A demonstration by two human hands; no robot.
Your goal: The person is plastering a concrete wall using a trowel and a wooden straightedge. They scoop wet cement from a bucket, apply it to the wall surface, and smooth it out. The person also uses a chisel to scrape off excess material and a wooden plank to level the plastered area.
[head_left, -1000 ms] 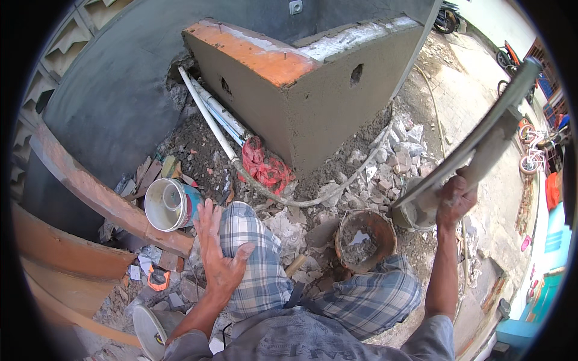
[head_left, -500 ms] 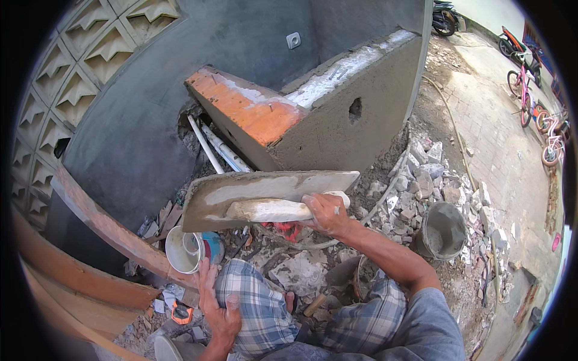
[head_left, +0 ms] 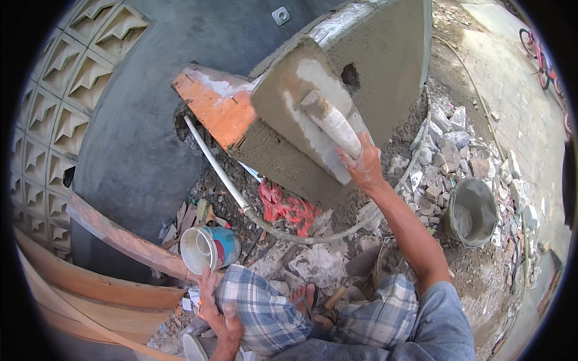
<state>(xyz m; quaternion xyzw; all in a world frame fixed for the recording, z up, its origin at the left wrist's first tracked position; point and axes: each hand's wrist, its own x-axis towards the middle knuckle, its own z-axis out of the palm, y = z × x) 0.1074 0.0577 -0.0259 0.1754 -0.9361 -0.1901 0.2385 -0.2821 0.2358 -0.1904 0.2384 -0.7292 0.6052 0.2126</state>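
Note:
My right hand [head_left: 364,165] is wrapped round the handle of a plastering float [head_left: 280,102]. The float's broad, mortar-smeared plate is tilted across the corner of a low wall [head_left: 394,78] coated in grey mortar; it looks to be against the face, though contact is hidden behind the plate. Part of the wall's orange top [head_left: 214,111] shows left of the float, and a hole [head_left: 350,76] lies just right of it. Beside my left knee, my left hand [head_left: 221,316] has its fingers stretched out and holds nothing. A small white and blue bucket [head_left: 226,245] stands just beyond its fingertips.
A mortar-coated bucket [head_left: 472,213] stands at right by broken rubble [head_left: 448,153]. A white pipe [head_left: 214,162] and hose [head_left: 301,239] curve round the wall's foot near red plastic [head_left: 283,207]. Curved boards [head_left: 102,295] lie at left; a yellowish hose [head_left: 475,84] crosses the paving.
My right hand has raised the float forward and to the right, turning it from nearly level to steeply slanted over the wall corner. My left hand stays by the knee. The view has shifted.

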